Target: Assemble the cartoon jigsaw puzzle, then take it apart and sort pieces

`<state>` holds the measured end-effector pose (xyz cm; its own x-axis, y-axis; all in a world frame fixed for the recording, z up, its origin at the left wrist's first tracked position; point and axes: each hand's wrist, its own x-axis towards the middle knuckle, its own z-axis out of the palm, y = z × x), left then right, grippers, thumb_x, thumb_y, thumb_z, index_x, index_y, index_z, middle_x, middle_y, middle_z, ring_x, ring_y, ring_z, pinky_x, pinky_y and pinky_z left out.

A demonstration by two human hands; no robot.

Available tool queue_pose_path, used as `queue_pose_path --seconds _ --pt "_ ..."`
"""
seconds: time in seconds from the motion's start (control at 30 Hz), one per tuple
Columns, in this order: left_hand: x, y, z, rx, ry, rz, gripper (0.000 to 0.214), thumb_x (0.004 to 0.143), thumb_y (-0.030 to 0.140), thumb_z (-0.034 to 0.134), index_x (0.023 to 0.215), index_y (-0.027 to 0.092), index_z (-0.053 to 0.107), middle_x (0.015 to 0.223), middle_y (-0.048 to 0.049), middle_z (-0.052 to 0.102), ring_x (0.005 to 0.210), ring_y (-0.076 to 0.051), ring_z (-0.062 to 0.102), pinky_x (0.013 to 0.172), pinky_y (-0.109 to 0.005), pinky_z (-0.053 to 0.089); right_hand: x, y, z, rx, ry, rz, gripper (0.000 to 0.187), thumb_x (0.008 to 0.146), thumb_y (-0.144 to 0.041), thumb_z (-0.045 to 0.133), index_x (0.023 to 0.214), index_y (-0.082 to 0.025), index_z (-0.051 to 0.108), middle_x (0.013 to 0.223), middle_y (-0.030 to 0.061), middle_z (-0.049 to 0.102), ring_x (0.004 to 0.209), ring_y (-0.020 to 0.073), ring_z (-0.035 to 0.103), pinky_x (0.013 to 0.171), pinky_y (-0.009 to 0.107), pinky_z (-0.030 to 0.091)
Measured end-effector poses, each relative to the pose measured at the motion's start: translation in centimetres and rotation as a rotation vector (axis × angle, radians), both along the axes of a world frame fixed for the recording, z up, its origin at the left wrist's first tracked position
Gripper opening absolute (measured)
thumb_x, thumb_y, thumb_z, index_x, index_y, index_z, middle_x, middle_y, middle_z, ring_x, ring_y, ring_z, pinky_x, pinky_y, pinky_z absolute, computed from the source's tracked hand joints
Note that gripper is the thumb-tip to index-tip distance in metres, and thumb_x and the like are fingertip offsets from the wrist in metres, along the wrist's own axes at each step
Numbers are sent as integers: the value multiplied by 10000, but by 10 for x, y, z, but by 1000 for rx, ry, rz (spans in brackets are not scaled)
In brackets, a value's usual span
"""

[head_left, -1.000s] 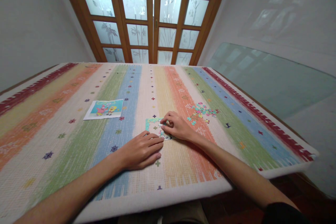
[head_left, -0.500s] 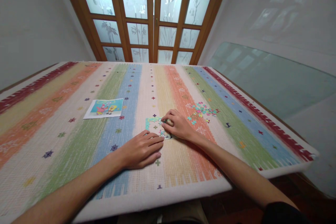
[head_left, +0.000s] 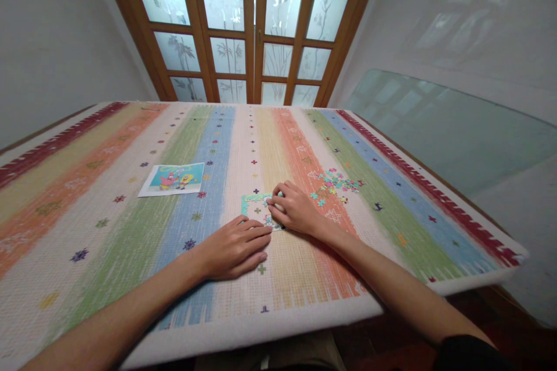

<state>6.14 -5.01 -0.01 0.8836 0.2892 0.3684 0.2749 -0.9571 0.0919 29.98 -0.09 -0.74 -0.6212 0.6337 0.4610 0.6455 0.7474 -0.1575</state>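
A small, partly joined jigsaw (head_left: 253,204) with a teal border lies mid-table on the striped cloth (head_left: 130,232). My right hand (head_left: 294,207) rests on its right side, fingers curled and pressed together over the pieces; what they pinch is hidden. My left hand (head_left: 235,246) lies flat on the cloth just in front of the jigsaw, fingers stretched out, its fingertips near the jigsaw's lower edge. A heap of loose teal and pink pieces (head_left: 335,183) sits to the right of my right hand.
A cartoon reference picture (head_left: 174,178) lies at the left of the jigsaw. Behind the table stand wooden doors with frosted glass panes (head_left: 256,29). A glass sheet (head_left: 448,127) leans along the wall on the right. The table's near edge is close to my body.
My right hand's fingers shifted slightly on the jigsaw, curling in closer over the pieces. The left hand has stayed in place.
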Motion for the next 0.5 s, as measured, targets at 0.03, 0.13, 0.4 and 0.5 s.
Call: queue_pose_path --seconds 0.03,0.13,0.4,0.5 --pt "0 0 0 1 3 -1 302 1065 277 401 1238 142 609 1248 -111 710 1091 -266 640 908 -430 476 0 0 1 10 -11 2 188 975 -219 585 906 -169 753 953 112 643 898 238 533 801 379 454" --pt "0 0 0 5 1 2 301 1068 282 397 1231 142 607 1245 -107 711 1081 -267 642 904 -428 470 0 0 0 12 12 -7 205 991 -237 575 924 -164 755 950 114 646 905 241 539 808 383 459" --pt "1 -1 2 11 -5 3 300 1068 274 397 1232 140 611 1239 -107 714 1083 -264 639 902 -424 467 -1 2 -6 -12 87 -4 166 987 -230 589 957 -172 742 952 102 665 930 240 550 837 387 475" --pt "1 -1 2 5 -10 -2 301 1065 276 403 1228 138 615 1236 -109 714 1078 -264 637 895 -424 472 0 2 -4 -9 72 29 173 983 -207 577 941 -175 742 971 107 678 935 240 556 838 388 483"
